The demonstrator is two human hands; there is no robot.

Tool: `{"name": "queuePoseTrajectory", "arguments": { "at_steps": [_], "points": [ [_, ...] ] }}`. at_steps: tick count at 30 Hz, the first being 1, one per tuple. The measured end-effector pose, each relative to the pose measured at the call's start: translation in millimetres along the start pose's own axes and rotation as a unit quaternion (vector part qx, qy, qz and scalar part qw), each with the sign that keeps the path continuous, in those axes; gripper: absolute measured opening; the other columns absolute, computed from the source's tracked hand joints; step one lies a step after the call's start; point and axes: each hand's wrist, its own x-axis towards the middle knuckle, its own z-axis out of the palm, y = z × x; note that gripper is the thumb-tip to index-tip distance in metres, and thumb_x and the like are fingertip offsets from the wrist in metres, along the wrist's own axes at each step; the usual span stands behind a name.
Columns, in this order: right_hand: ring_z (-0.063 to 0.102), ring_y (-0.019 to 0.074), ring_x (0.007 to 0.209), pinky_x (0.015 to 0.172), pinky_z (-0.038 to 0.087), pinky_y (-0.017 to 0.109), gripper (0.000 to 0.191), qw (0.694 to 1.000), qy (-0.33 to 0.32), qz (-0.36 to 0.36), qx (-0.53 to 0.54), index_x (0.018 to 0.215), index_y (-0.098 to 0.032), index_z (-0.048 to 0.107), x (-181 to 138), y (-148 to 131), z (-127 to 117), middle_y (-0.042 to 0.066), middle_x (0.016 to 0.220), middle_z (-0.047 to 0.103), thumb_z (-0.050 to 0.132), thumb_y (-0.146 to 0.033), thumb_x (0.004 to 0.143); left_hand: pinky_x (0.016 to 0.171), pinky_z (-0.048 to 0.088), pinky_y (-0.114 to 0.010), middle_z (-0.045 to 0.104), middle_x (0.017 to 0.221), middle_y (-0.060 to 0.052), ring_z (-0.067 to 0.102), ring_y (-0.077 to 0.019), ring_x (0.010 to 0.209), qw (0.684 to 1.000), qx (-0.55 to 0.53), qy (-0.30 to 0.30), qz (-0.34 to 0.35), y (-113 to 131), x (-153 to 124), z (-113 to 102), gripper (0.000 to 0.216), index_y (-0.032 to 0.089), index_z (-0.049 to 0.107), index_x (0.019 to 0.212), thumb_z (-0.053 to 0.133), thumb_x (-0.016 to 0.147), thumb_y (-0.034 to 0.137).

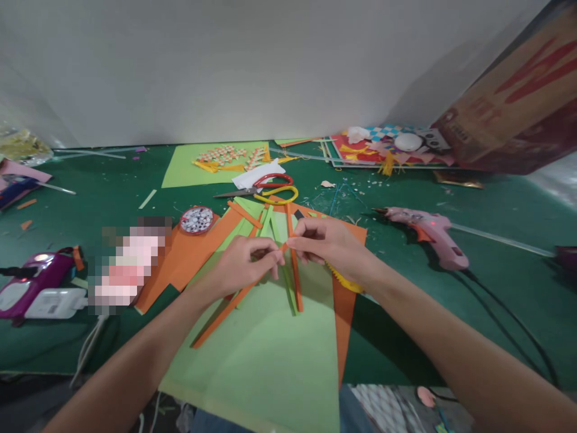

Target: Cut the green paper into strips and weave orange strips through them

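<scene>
My left hand (pixel 247 263) and my right hand (pixel 331 243) meet above a light green paper sheet (pixel 274 367). A short bit of orange paper strip (pixel 283 247) shows between their fingertips, and both hands pinch it. The rest of that strip is hidden by the fingers. Beneath and beside the hands lie a long orange strip (pixel 296 285), a narrow green strip (pixel 290 290) and another orange strip (pixel 208 329). More green and orange strips lie crossed at the sheet's far end. Under the sheet, orange paper (pixel 346 328) sticks out at the right.
Scissors (pixel 256 191) with red and yellow handles lie beyond the hands. A pink glue gun (pixel 430 234) trails a cord at the right. To the left are a round container of googly eyes (pixel 197 220), a blurred-out phone (pixel 130 264) and a purple power strip (pixel 38 279).
</scene>
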Motion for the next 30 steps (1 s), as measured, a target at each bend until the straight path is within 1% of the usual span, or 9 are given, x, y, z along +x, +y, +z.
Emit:
{"name": "queuePoseTrajectory", "arguments": {
  "at_steps": [2,4,7,10,17,19,22,27,30],
  "points": [
    [0.036,0.0056,0.041,0.042,0.022,0.023,0.036,1.000,0.008,0.002,0.007,0.058,-0.019,0.049,0.4,0.3,-1.1,-0.004,0.045,0.051,0.070,-0.047,0.067,0.047,0.034,-0.020,0.066,0.059,0.000,0.049,-0.0087,0.049,1.000,-0.008,0.003,-0.008,-0.4,-0.3,0.0,0.019,0.016,0.061,0.070,0.050,0.082,0.024],
    [0.035,0.0054,0.041,0.041,0.021,0.023,0.035,1.000,0.002,0.010,0.016,0.059,-0.019,0.050,0.9,0.5,-0.9,-0.004,0.045,0.051,0.070,-0.047,0.067,0.048,0.034,-0.020,0.066,0.060,-0.001,0.051,-0.0093,0.052,1.000,-0.011,0.009,-0.008,-0.7,-0.5,-0.2,0.019,0.016,0.061,0.070,0.049,0.082,0.024],
    [0.039,0.0063,0.042,0.040,0.022,0.022,0.034,0.999,-0.032,0.021,0.011,0.062,-0.018,0.053,1.5,0.8,1.3,-0.003,0.047,0.053,0.071,-0.046,0.066,0.054,0.038,-0.021,0.066,0.061,-0.001,0.056,-0.0110,0.059,1.000,-0.010,0.016,0.000,0.0,-0.7,-0.4,0.020,0.016,0.059,0.066,0.047,0.082,0.022],
    [0.042,0.0069,0.043,0.040,0.024,0.022,0.035,0.998,-0.055,0.016,-0.001,0.060,-0.018,0.053,1.3,1.4,3.3,-0.003,0.047,0.052,0.071,-0.047,0.067,0.056,0.039,-0.022,0.066,0.062,-0.001,0.057,-0.0113,0.061,1.000,-0.006,0.014,-0.002,1.9,-0.2,-0.2,0.020,0.016,0.058,0.065,0.047,0.081,0.021],
    [0.040,0.0065,0.042,0.041,0.024,0.023,0.034,1.000,-0.030,-0.003,-0.002,0.057,-0.019,0.052,1.5,1.7,-3.5,-0.004,0.047,0.051,0.071,-0.045,0.068,0.046,0.034,-0.020,0.066,0.061,0.000,0.047,-0.0081,0.048,1.000,-0.018,0.000,-0.014,1.5,-0.6,-0.4,0.021,0.015,0.060,0.072,0.048,0.084,0.026],
    [0.041,0.0068,0.043,0.041,0.024,0.023,0.033,1.000,-0.016,-0.006,0.010,0.058,-0.019,0.052,2.5,1.6,-7.3,-0.003,0.048,0.052,0.070,-0.044,0.069,0.047,0.037,-0.020,0.066,0.061,0.000,0.051,-0.0084,0.050,0.999,-0.034,0.000,-0.017,-0.7,-1.5,-0.8,0.019,0.016,0.060,0.074,0.048,0.084,0.026],
    [0.042,0.0073,0.043,0.040,0.023,0.023,0.032,1.000,-0.005,-0.005,0.030,0.061,-0.019,0.053,3.2,1.0,-9.2,-0.002,0.050,0.054,0.071,-0.044,0.068,0.052,0.041,-0.020,0.066,0.063,-0.001,0.057,-0.0100,0.058,0.999,-0.043,0.004,-0.008,-3.6,-2.4,-1.1,0.018,0.016,0.061,0.076,0.048,0.085,0.025],
    [0.041,0.0067,0.042,0.039,0.024,0.023,0.033,0.999,-0.024,0.022,0.000,0.061,-0.018,0.057,0.8,-1.3,1.8,-0.002,0.049,0.055,0.073,-0.046,0.066,0.058,0.043,-0.022,0.066,0.063,0.000,0.060,-0.0111,0.062,0.999,-0.038,0.019,0.011,-3.8,-2.6,-0.9,0.019,0.016,0.059,0.071,0.047,0.084,0.023],
    [0.039,0.0067,0.041,0.039,0.024,0.024,0.036,0.999,-0.043,0.023,-0.021,0.056,-0.017,0.057,0.3,-1.0,5.2,-0.001,0.045,0.053,0.072,-0.049,0.066,0.055,0.041,-0.021,0.066,0.064,-0.001,0.060,-0.0110,0.061,0.999,-0.043,0.011,0.003,-2.9,-2.8,-1.1,0.019,0.015,0.059,0.071,0.047,0.085,0.023]
  ]
}}
